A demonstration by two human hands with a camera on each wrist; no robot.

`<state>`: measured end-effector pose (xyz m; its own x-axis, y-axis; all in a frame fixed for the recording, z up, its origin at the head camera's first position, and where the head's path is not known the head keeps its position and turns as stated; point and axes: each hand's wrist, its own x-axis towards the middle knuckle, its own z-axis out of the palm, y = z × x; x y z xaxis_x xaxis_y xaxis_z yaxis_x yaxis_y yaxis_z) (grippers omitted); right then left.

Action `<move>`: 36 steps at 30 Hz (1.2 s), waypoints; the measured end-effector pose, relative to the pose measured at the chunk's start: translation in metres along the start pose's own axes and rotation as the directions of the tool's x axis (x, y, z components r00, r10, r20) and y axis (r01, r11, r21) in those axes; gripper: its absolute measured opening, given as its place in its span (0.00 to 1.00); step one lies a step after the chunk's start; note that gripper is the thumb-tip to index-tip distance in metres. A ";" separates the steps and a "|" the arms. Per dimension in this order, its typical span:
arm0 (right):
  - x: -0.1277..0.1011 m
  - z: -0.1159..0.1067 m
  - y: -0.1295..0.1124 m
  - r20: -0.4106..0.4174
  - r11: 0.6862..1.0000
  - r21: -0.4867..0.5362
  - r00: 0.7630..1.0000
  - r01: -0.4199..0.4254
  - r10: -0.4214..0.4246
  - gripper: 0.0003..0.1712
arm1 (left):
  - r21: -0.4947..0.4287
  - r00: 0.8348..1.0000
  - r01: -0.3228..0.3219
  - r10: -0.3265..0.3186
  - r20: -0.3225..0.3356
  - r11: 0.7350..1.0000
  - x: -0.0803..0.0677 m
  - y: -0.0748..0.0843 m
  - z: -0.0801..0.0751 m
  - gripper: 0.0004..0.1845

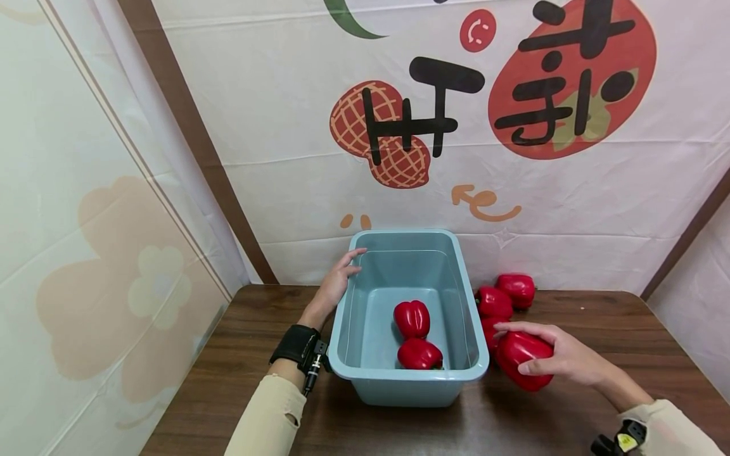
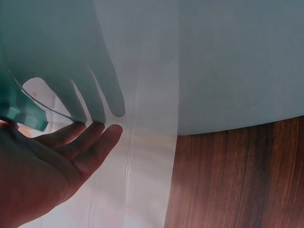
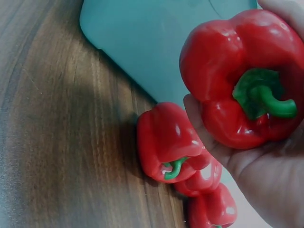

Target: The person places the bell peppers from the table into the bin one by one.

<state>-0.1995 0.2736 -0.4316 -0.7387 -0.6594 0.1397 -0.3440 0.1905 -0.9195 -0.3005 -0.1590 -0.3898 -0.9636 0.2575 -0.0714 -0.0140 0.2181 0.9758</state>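
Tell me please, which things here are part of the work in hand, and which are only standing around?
Part of the work:
- held pepper, gripped by right hand
- blue tub, steadied by left hand
- two peppers in tub
- loose peppers on table

Only standing around:
- printed backdrop
- wooden table

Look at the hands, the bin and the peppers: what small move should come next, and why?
Probably lift the red bell pepper that the right hand grips over the rim of the blue bin and set it down inside. Two peppers already lie in the bin, and the left hand steadies its far corner.
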 end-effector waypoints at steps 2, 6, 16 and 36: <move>0.001 -0.001 -0.002 0.001 1.000 0.002 1.000 -0.005 0.005 0.34 | -0.002 1.000 -0.005 0.005 -0.008 1.000 0.004 -0.006 0.000 0.26; 0.002 -0.002 -0.004 0.006 1.000 0.005 1.000 -0.010 0.010 0.34 | 0.005 0.999 -0.023 0.023 -0.027 1.000 0.006 -0.011 0.001 0.26; 0.003 -0.005 -0.009 0.003 1.000 0.008 1.000 0.025 -0.025 0.34 | 0.006 0.998 -0.042 0.042 -0.041 0.999 0.005 -0.012 0.001 0.25; 0.006 -0.019 -0.027 -0.042 0.998 -0.063 0.999 0.018 -0.020 0.36 | -0.001 0.998 -0.052 0.051 -0.034 0.999 0.005 -0.011 0.001 0.25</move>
<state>-0.2053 0.2783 -0.3993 -0.7554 -0.6317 0.1740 -0.3929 0.2241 -0.8918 -0.3053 -0.1595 -0.4013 -0.9716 0.2360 -0.0140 0.0354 0.2037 0.9784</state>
